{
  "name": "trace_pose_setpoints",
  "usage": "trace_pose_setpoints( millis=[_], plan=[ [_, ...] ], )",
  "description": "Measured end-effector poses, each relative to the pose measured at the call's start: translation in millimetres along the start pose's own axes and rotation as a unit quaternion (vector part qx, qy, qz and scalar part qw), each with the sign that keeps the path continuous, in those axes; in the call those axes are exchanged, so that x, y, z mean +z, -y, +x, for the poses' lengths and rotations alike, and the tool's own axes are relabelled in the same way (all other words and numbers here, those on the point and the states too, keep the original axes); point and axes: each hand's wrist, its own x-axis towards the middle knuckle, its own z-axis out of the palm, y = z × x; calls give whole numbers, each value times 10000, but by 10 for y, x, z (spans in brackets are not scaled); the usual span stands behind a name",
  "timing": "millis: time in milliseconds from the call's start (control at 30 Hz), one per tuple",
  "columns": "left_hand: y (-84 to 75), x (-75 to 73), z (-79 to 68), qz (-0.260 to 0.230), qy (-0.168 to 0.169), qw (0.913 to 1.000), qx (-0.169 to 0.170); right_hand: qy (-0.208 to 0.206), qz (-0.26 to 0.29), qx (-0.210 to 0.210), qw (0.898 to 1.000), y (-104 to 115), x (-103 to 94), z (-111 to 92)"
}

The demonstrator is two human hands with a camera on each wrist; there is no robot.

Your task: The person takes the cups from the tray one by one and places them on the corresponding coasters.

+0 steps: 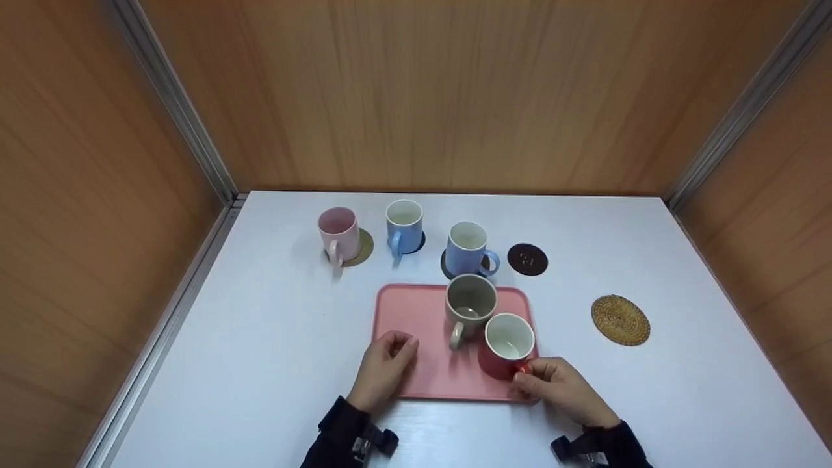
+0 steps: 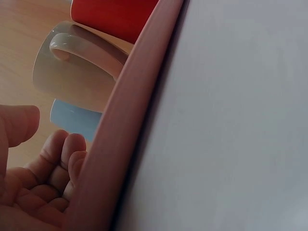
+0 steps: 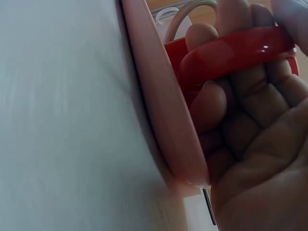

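Note:
A red mug (image 1: 509,346) with a white inside stands at the right front of the pink tray (image 1: 416,380). My right hand (image 1: 564,389) grips its handle (image 3: 236,53), with fingers through the loop in the right wrist view. Close behind the red mug, on the same tray, is a grey-beige mug (image 1: 470,302) whose handle faces the front. Over the tray's left edge rests my left hand (image 1: 385,367), its fingers loosely bent and nothing between them. The left wrist view shows its fingertips (image 2: 72,144) just inside the tray's rim.
Behind the tray, a pink mug (image 1: 339,234) sits partly on a tan coaster (image 1: 365,248). Two blue mugs, one left (image 1: 404,227) and one right (image 1: 465,250), stand on dark coasters. A dark coaster (image 1: 528,259) and a woven coaster (image 1: 621,320) lie to the right. Wooden panels (image 1: 455,97) surround the white table.

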Motion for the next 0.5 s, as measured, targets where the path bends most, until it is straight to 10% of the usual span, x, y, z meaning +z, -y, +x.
trace_pose_setpoints(
  millis=[500],
  plan=[
    [11, -4, 8, 105, 56, 9999, 84, -250, 257, -288, 9989, -9, 49, 28]
  ],
)
